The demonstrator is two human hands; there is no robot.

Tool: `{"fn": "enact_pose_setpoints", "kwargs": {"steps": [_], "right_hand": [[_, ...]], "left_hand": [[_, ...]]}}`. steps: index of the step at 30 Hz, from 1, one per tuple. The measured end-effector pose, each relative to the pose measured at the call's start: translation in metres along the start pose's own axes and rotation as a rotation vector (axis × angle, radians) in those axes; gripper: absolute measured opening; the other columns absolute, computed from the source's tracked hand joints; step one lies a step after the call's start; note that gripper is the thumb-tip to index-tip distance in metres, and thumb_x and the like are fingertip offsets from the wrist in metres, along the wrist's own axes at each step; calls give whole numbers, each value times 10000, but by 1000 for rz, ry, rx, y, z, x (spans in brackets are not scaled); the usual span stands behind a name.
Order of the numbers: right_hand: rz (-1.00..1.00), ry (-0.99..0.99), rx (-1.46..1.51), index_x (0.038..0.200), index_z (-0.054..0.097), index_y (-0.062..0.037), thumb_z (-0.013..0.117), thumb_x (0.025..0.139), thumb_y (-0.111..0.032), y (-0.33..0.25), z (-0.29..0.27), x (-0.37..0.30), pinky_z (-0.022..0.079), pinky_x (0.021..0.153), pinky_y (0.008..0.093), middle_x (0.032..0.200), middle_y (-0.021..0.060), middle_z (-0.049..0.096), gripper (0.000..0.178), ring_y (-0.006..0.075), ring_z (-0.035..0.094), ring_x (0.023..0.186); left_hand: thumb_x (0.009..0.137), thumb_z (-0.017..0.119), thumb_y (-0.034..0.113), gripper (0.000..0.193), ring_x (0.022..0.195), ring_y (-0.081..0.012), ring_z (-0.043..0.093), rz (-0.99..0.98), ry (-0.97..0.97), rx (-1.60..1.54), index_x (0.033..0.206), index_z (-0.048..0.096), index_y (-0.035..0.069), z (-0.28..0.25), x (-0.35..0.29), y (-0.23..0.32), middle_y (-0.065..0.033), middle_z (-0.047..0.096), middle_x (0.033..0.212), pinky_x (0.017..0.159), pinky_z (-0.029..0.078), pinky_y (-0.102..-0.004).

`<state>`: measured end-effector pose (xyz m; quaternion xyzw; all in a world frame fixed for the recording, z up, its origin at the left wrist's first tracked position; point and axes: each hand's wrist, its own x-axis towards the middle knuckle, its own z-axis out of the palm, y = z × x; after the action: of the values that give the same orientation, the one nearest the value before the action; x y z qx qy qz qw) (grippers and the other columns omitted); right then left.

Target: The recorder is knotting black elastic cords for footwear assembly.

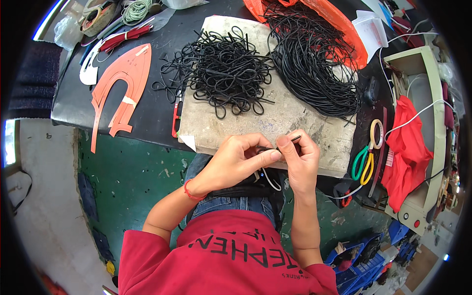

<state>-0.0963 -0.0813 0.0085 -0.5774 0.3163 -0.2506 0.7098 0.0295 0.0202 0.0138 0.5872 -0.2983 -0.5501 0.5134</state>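
Note:
Over the front edge of a worn pale board [231, 130], both hands meet around a thin black cord [296, 139]. My left hand [241, 158] pinches it between thumb and fingers. My right hand [301, 162] grips it too, its thumb pressed close to the left thumb, and a short end sticks out past the right fingers. The fingers hide most of the cord. Beyond my left hand lies a tangled heap of looped black cords [228, 73]. Farther right, a long bundle of straighter black cords [314, 78] spills from an orange plastic bag [351, 37].
Orange pattern pieces [132, 73] lie on the black table at left, with a red-handled tool [175, 118] by the board. Scissors with green and yellow handles [366, 164], a tape roll [376, 133] and red cloth [405, 152] sit at right. A white cable [418, 115] crosses there.

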Motion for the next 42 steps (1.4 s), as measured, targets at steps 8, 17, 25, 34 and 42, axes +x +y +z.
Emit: {"fn": "enact_pose_setpoints", "kwargs": {"steps": [8,17,25,34,42], "right_hand": [[-138,107,-76,649,521,-44,654,828,-154,0,0,4,265,480,178,608,-63,468,248,-1,347,551],[-28,237,185,657,519,-56,618,857,-181,0,8,15,250,470,178,596,-59,468,256,4,343,529],[-229,315,199,815,549,-29,573,884,-155,0,37,13,360,554,164,725,-26,535,146,16,440,628],[-121,-77,-43,927,590,8,532,900,-133,-17,10,20,417,644,189,815,10,590,154,47,507,708],[-39,8,38,809,548,-7,495,923,-173,-13,17,15,425,611,199,737,-1,565,209,40,481,653]], "left_hand": [[835,618,108,192,673,-19,474,-5,15,-526,995,594,3,11,-2,-1,22,566,785,597,393,-169],[858,589,129,231,757,-33,491,20,49,-546,1052,586,4,13,1,-10,5,577,848,665,402,-178],[887,524,77,196,869,-81,536,354,284,-569,1052,590,-5,33,23,-8,-28,594,943,762,441,-234],[840,574,107,116,601,-90,568,118,122,-383,799,599,2,2,9,19,-44,604,694,588,461,-216],[825,581,112,103,628,-87,567,37,83,-374,786,597,18,-1,7,16,-39,600,697,594,457,-220]]}}
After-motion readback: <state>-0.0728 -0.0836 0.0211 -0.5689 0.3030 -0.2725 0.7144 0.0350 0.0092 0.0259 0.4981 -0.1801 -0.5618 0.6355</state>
